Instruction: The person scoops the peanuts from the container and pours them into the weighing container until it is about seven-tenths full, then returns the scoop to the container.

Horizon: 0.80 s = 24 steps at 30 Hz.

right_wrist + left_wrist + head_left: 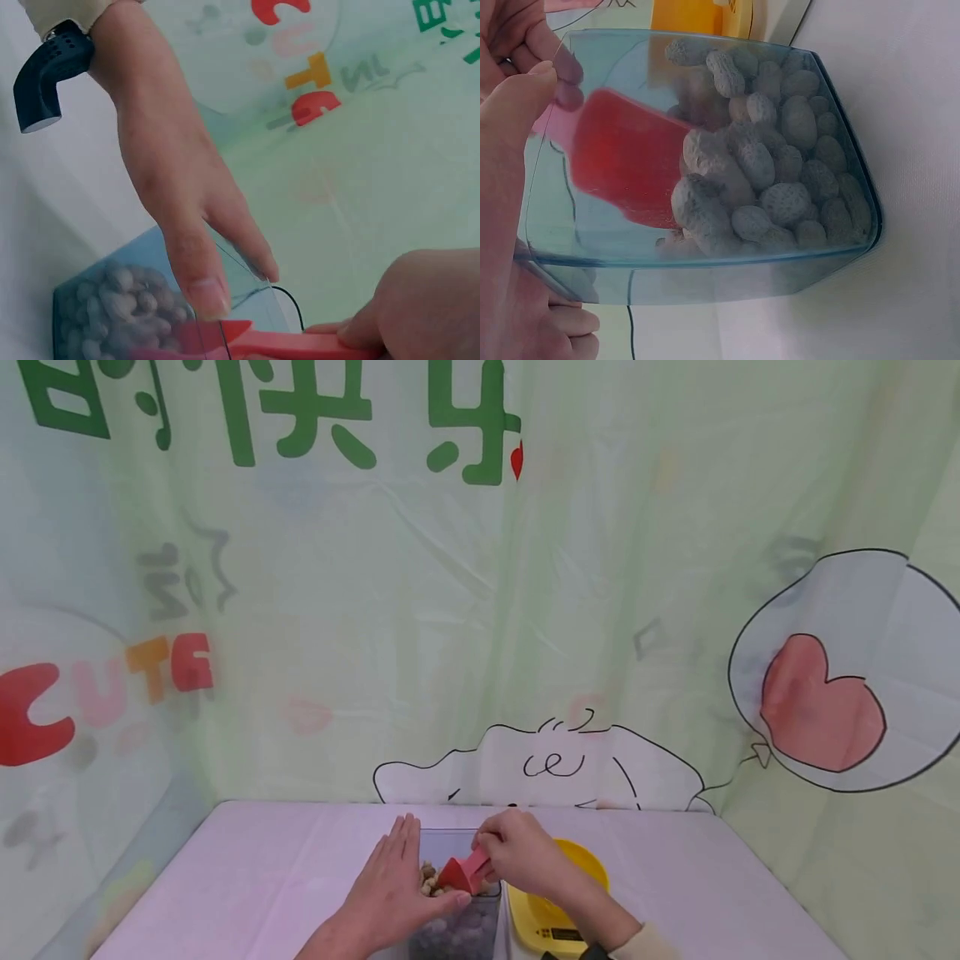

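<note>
My left hand lies along the left side of a clear plastic container, its fingers straight and its thumb reaching across the near rim. Inside are unshelled peanuts, heaped in the lower part. My right hand, over the container's right side, grips the handle of a red scoop. Through the wall in the left wrist view, the scoop's blade lies tilted against the peanuts. From the right wrist view, the handle runs between the right hand and the container.
Right of the container stands a yellow kitchen scale with a yellow bowl on it, partly covered by my right forearm. A pale cloth covers the table. Behind hangs a printed curtain.
</note>
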### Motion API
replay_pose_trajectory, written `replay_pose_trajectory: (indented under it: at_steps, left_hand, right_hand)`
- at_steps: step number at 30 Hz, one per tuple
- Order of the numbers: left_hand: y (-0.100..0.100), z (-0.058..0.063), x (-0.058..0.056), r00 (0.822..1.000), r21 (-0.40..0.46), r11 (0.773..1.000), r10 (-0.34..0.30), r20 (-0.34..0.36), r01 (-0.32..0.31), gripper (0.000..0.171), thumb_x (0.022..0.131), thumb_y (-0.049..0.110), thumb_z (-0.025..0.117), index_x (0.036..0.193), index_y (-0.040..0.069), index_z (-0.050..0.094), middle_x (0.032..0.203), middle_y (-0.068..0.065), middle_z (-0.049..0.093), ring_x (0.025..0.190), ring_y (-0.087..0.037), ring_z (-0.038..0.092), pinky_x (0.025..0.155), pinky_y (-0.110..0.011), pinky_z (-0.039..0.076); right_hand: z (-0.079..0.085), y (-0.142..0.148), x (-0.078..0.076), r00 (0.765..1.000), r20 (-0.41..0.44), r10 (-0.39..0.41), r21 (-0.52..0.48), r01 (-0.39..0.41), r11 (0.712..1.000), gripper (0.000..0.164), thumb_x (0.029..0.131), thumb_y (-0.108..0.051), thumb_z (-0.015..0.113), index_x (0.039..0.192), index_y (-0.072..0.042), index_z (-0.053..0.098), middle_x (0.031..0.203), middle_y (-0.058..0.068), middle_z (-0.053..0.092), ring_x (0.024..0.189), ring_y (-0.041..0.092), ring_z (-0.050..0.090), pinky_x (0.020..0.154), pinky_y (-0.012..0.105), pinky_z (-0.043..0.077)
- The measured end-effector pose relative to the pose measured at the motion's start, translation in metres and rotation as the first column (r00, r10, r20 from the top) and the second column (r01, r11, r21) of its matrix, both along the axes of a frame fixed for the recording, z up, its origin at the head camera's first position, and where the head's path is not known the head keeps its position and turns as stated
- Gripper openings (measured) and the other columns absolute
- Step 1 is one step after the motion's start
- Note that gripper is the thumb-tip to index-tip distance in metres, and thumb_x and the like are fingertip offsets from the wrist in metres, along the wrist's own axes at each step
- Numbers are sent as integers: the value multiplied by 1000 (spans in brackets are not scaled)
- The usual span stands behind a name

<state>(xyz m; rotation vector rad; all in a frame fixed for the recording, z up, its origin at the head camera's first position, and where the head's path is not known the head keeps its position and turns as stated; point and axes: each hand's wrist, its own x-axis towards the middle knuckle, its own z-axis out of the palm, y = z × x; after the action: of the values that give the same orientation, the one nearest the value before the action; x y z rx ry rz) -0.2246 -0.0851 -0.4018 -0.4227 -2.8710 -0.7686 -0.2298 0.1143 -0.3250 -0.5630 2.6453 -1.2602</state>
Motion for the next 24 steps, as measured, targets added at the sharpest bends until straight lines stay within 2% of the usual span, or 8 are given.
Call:
replay_pose_trajectory:
  at_steps: [6, 16, 19, 24]
  left_hand:
    - [2, 1, 1, 1000, -6, 1000, 5, 27, -5, 131, 71, 90, 53, 155, -6, 21, 161, -23, 25, 150, -40, 23, 119, -59, 26]
    - [1, 0, 1, 1000, -10, 1000, 3, 16, -3, 130, 71, 89, 54, 154, -7, 22, 161, -24, 26, 150, -40, 24, 119, -59, 26]
    - [2, -1, 2, 1000, -7, 1000, 0, 8, 0, 130, 72, 89, 53, 154, -7, 22, 161, -24, 26, 150, -40, 23, 119, -60, 26]
    - [0, 2, 3, 1000, -1, 1000, -12, 7, 12, 129, 72, 88, 54, 154, -8, 22, 161, -24, 24, 151, -40, 21, 120, -59, 25]
  right_hand:
    - [0, -2, 0, 999, 46, -14, -15, 15, 1000, 20, 98, 0, 53, 94, 4, 72, 80, 9, 69, 66, 20, 69, 66, 34, 62]
    - [-3, 7, -11, 984, 167, 61, -73, -50, 996, 22, 101, -5, 52, 101, 5, 71, 83, 14, 73, 73, 28, 74, 70, 38, 63]
    - [-2, 6, -10, 985, 162, 60, -62, -50, 997, 22, 101, -4, 51, 99, 6, 71, 81, 14, 72, 72, 29, 74, 70, 39, 63]
    - [2, -4, -4, 994, 94, 56, -21, -54, 998, 22, 97, -1, 52, 91, 5, 73, 77, 12, 71, 67, 28, 73, 65, 36, 62]
